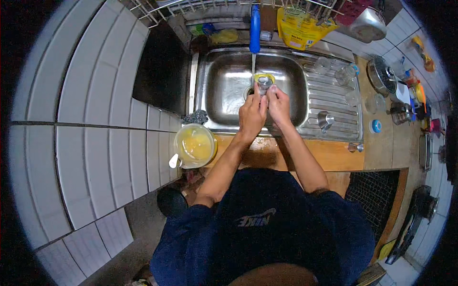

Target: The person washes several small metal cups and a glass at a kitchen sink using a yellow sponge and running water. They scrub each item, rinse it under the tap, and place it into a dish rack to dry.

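Both hands are over the stainless steel sink basin (223,103), close together. My left hand (251,113) and my right hand (279,106) grip a small round item (265,81) with a yellow rim and a greyish, see-through middle; its exact kind cannot be told. My left fingers lie along its near left side, and my right fingers hold its near right side. A thin stream of water (253,63) runs from the blue tap spout (254,34), just left of the item's rim. Part of the drain (249,91) shows behind my left fingers.
On the ribbed drainboard (336,123) are transparent jars (346,74) and a small metal cup (325,120). A double-ended jigger (355,147) lies near the counter edge. Left stand a tub of yellowish liquid (195,146) and a grey scrubber (195,117). A lidded pot (382,75) sits right; a wire rack (200,5) hangs above.
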Available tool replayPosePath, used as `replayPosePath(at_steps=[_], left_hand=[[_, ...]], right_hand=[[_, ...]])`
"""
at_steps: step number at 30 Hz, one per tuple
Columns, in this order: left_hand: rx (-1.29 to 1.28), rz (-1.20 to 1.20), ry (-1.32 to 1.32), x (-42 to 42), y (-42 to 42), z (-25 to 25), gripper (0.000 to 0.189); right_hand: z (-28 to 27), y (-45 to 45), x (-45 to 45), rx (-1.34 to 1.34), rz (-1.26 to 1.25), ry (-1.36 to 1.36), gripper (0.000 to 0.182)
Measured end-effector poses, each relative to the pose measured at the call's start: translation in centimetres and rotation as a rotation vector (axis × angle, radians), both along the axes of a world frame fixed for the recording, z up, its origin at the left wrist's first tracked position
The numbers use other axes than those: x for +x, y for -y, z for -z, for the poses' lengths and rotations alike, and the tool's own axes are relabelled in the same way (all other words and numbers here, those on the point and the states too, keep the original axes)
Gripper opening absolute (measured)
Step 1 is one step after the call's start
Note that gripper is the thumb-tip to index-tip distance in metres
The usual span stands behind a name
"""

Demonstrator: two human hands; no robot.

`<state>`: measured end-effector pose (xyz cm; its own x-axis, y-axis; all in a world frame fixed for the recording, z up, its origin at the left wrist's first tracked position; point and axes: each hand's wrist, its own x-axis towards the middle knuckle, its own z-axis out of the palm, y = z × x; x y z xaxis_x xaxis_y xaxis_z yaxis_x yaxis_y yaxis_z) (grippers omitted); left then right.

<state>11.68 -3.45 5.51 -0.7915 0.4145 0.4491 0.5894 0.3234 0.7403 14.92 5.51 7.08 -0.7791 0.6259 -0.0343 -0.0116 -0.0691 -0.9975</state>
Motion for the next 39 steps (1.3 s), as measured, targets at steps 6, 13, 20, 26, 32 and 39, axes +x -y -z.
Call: replayPosePath(at_steps=[6,13,20,26,32,39], left_hand=[[0.124,-0.07,0.22,0.0,0.5,0.6,0.022],[0.447,0.04,0.826,-0.4,2.2,4.0,0.026],[0.299,-0.007,0.979,-0.6,2.7,10.5,0.019],[0.493,0.12,1.125,-1.7,1.1,7.9,0.019],[0.755,0.104,1.044,-5.5,-1.0,8.2,0.031],[0.474,0.029,0.721,-9.0,-5.4,5.7,0.026]], right_hand=[[0.2,1.2,0.3,0.521,0.035,-0.081,0.018],[0.0,-1.0,1.7,0.881,-0.347,-0.116,0.017],[0.0,8.0,-0.5,0.86,-0.726,-0.292,0.019],[2.9,13.0,-2.9,0.929,-0.854,-0.485,0.028],[1.9,4.3,-4.2,0.439,-0.176,-0.182,0.015],[2.9,-4.2,-9.4,0.989,0.08,-0.137,0.028]])
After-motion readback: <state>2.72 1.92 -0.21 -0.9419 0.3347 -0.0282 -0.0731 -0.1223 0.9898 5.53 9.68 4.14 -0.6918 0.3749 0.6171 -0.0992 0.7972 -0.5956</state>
